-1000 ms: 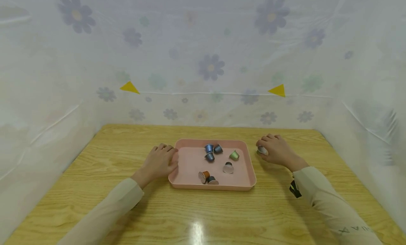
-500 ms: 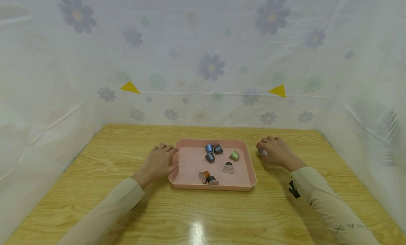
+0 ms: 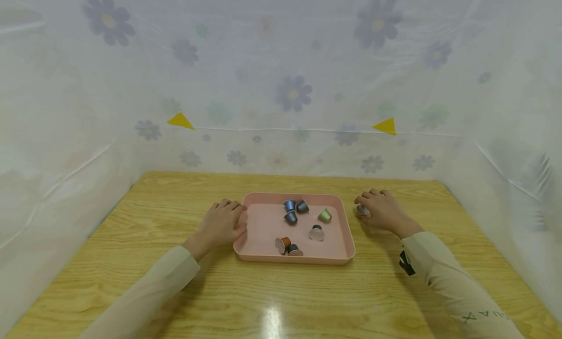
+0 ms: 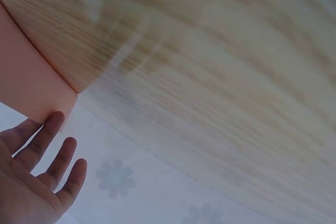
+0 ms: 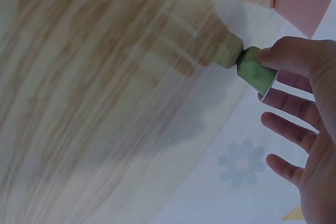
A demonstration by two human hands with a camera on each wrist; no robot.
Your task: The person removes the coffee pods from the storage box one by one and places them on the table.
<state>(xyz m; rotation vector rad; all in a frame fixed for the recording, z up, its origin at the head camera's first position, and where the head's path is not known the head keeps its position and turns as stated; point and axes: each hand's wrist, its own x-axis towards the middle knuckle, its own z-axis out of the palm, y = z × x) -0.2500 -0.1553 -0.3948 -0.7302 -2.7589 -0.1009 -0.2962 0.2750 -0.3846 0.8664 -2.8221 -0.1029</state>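
In the head view a shallow pink tray (image 3: 263, 259) stands mid-table with several coffee capsules in it. My left hand (image 3: 221, 223) is at its left rim; in the left wrist view the left hand (image 4: 39, 174) holds the tray edge, one fingertip over the outer wall (image 4: 31, 85). Right of the tray, my right hand (image 3: 381, 209) pinches a green coffee capsule (image 5: 254, 72) between thumb and fingers, low over the table. Only its pale lid (image 3: 362, 210) shows from the head. The other fingers of the right hand (image 5: 320, 129) are spread loosely.
Inside the tray lie a blue capsule (image 3: 290, 205), two dark ones near it, a light green capsule (image 3: 325, 215), a pale-lidded one (image 3: 316, 233), an orange capsule (image 3: 283, 244) and a black one (image 3: 294, 250). A flowered sheet (image 3: 254, 85) walls the wooden table (image 3: 219, 300).
The right hand has shifted very slightly with the capsule, whose lid now shows a little differently. The left hand and the tray have stayed in place.
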